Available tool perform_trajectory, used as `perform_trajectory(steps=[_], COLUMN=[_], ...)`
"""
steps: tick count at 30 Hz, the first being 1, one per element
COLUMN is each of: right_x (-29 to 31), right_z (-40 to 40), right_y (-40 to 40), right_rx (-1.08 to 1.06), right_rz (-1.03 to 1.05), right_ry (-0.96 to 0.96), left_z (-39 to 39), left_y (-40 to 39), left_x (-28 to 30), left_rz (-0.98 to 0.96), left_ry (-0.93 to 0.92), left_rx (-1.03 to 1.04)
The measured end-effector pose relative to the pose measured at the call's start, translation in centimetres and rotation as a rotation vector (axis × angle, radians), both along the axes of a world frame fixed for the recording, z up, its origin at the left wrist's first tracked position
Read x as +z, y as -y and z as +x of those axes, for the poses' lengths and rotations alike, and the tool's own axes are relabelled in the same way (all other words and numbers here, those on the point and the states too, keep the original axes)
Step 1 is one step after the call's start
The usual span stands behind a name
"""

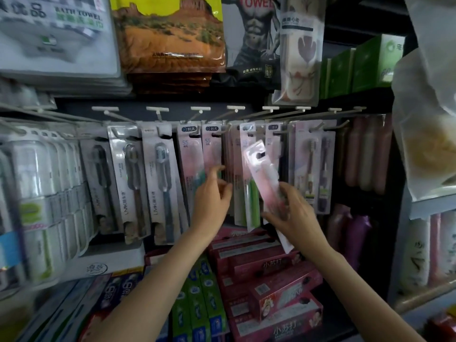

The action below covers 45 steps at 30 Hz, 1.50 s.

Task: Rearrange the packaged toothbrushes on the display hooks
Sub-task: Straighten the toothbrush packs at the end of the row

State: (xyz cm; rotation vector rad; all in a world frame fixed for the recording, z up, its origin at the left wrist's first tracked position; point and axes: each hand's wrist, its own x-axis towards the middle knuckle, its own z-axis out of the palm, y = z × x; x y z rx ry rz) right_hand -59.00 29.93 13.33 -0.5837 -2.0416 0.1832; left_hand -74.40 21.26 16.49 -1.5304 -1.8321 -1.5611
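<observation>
- Holding a pink toothbrush pack (pixel 265 183) off the hooks: right hand (pixel 293 213) grips its lower half, pack tilted with the hang hole up and leaning left, in front of the hanging pink packs (pixel 212 154).
- Left hand (pixel 213 193) up at the hanging packs, fingers loosely curled at their front faces; blurred, so cannot tell if it pinches one or only touches.
- Step, as I judge it: rehang the loose pack. Use the left hand to part or steady the row, bring the hang hole level with a free hook tip (pixel 320 125), slide straight back, keep the face forward.
- Risk: the tilted hole snags, or neighbouring packs get knocked off.
- Readable: "LMK" on the grey toothbrush packs (pixel 128 174); "SS" on the pink ones; "BATH TOWEL" on the towel pack (pixel 56 33) upper left; "TOWEL" partly cut off at top centre; Chinese "小苏打" on the red toothpaste boxes (pixel 271 275). Other print too blurred.
</observation>
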Motion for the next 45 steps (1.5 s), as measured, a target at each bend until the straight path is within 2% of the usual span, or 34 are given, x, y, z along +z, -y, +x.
perform_trajectory(steps=[2,6,8,11,18,22,26,30,35,39,42,45], right_x=[0.0,1.2,2.1,2.7,1.9,1.5,1.2,1.4,2.4,3.1,3.3,3.6], right_z=[-1.2,-4.5,-6.0,-6.6,-2.7,-0.8,-0.1,-1.3,-3.6,-4.3,-3.7,-2.3], right_y=[0.4,1.8,2.4,2.6,0.5,-1.2,-2.7,-3.9,-3.8,-3.5,-3.2,-3.2], right_rx=[0.047,0.091,0.103,0.109,0.072,0.010,-0.094,-0.050,-0.007,-0.032,-0.051,-0.035], right_rz=[0.035,0.086,0.092,0.104,0.054,0.007,-0.096,-0.206,-0.344,-0.363,-0.322,-0.299], right_ry=[0.047,0.044,0.003,-0.026,-0.145,-0.181,-0.142,-0.074,-0.175,-0.182,-0.232,-0.277], left_z=[-0.6,-0.4,-0.5,-1.1,-1.5,-1.6,-1.3,-1.9,-0.6,0.7,1.6,2.1], left_y=[1.3,2.2,1.7,0.6,-1.3,-2.3,-2.8,-2.1,-1.1,-1.5,-2.5,-3.6], left_x=[0.2,2.4,3.1,3.9,4.3,5.0,5.3,5.2,2.6,0.9,1.2,1.8], left_rz=[0.049,0.087,0.110,0.186,0.228,0.338,0.307,0.239,0.318,0.276,0.188,0.143], left_ry=[0.089,0.306,0.316,0.430,0.542,0.656,0.555,0.405,0.139,-0.045,-0.021,0.083], left_rx=[-0.009,-0.242,-0.219,-0.139,-0.101,-0.096,-0.027,0.089,0.207,0.136,0.007,-0.042])
